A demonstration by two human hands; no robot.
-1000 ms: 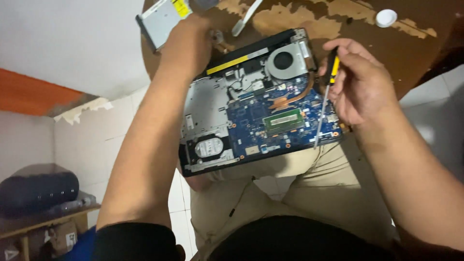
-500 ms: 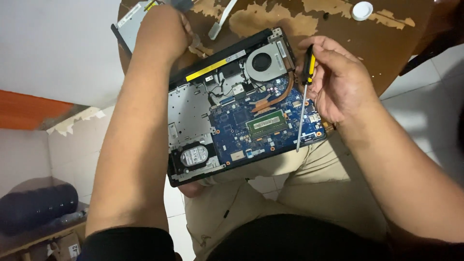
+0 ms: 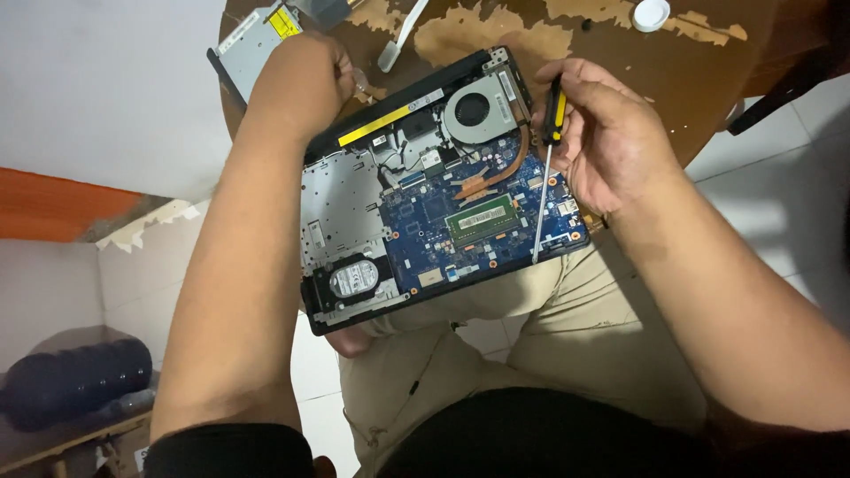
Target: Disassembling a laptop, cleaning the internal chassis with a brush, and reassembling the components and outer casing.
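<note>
An opened laptop point(image 3: 354, 212) lies tilted across my lap and the edge of a round wooden table point(image 3: 673, 80), its blue circuit board point(image 3: 443, 235), round fan point(image 3: 474, 111) and small hard drive point(image 3: 352, 281) exposed. My right hand point(image 3: 611, 142) is closed around a black and yellow screwdriver point(image 3: 553, 115); its thin shaft points down to the board's near right edge. My left hand point(image 3: 305, 75) rests fisted on the laptop's far left corner, and what it grips is hidden.
A silver optical drive point(image 3: 257, 31) lies on the table beyond my left hand. A white strip point(image 3: 396, 40) and a white round cap point(image 3: 651, 13) sit further back. White floor tiles surround the table; a dark blue speaker point(image 3: 71, 381) lies lower left.
The view has shifted, so the laptop and both hands sit further left than a second ago. The screwdriver stays upright over the board's right edge in my right hand.
</note>
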